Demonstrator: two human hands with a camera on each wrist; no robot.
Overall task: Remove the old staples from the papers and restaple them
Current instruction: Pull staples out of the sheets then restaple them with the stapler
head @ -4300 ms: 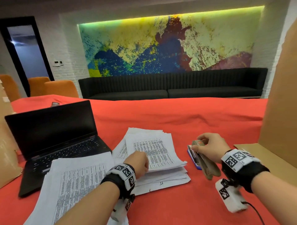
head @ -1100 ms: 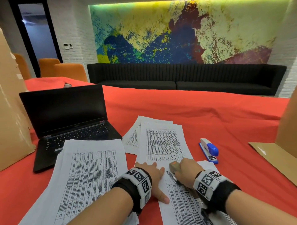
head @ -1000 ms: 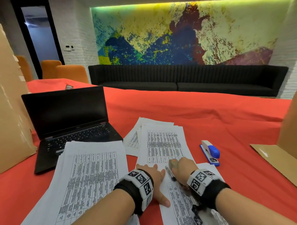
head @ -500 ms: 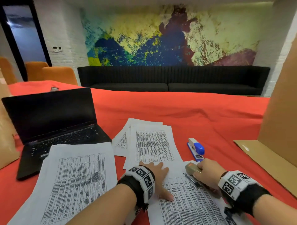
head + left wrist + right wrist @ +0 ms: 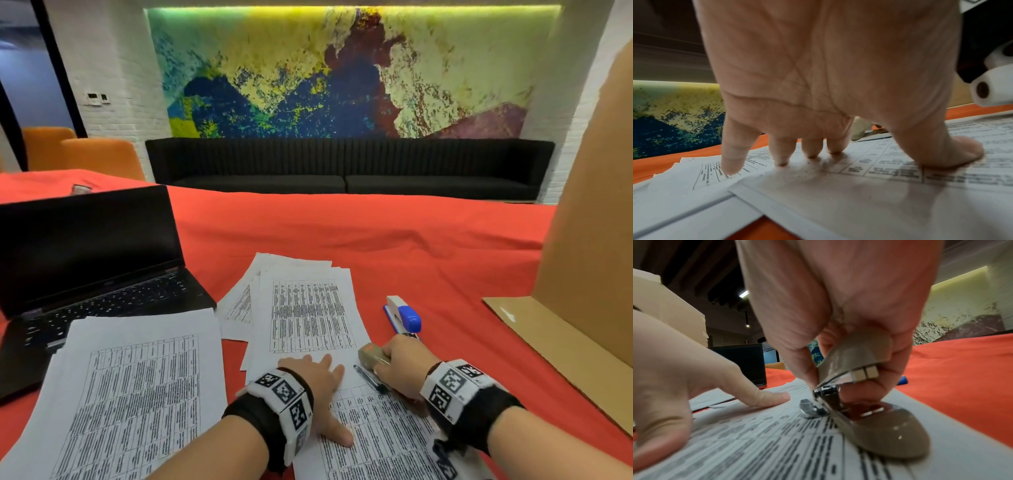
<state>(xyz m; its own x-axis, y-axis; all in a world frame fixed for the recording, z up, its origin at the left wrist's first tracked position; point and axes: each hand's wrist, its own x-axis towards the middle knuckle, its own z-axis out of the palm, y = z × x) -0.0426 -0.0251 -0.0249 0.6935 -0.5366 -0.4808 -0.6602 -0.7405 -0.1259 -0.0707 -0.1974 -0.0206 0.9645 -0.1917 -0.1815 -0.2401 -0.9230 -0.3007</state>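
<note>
Right hand [image 5: 404, 371] had its grip wrapped round the grey-brown stapler [image 5: 869, 410], thumb and fingers curled tight over the top arm, and I could see from the right wrist view that the tool sat tipped on the sheet with its metal nose [image 5: 810, 408] down on the print. Left hand [image 5: 320, 387] lay flat, fingers straight and spread, pinning the near set of papers [image 5: 376, 435] to the red worktop [image 5: 411, 246]; it held nothing, only pressed. That set lay right in front of me, overlapping the middle pile [image 5: 308, 315], with a bigger stack [image 5: 137, 394] to the left against the laptop [image 5: 89, 260].

I read this as the staple step on the near set, up by its top corner, though I could not tell from any view whether an old staple was under the nose or a fresh one was about to go in; the spot itself was too small and hidden by the tool. A dark pen-like thing [image 5: 371, 379] lay on the sheet just beside the stapler, and the blue stapler [image 5: 406, 317] sat idle further back on the worktop.

Next move, as I judged it, called for a firm squeeze or lever at that corner while the left palm kept the sheets from sliding on each other, since loose pages skew easily.
</note>
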